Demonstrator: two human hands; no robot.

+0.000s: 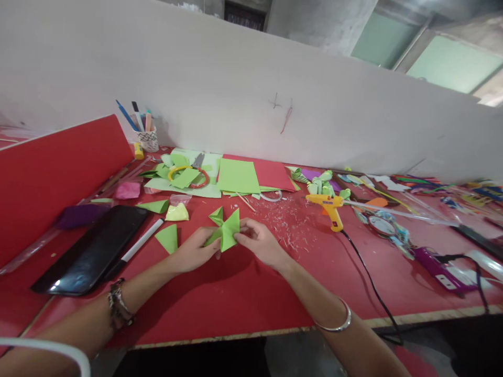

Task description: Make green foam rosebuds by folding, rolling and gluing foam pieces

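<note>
Between my two hands is a green folded-paper piece (230,230) with several pointed petals meeting at a centre, held just above the red table. My left hand (199,245) pinches its left, lower side, the fingers partly hidden behind the paper. On the right edge, my right hand (257,240) grips a petal between thumb and fingers. A loose green paper cone (167,239) lies left of my left hand, with another green cone (154,206) beyond it. Close by sits a small bag of yellow-green clay (177,211).
A yellow glue gun (332,209) lies to the right, its black cord (365,277) running over the table edge. Scissors (188,175) and green paper sheets (238,176) lie at the back. A phone (94,248) and a marker (135,247) are left; a purple power strip (444,269) is right.
</note>
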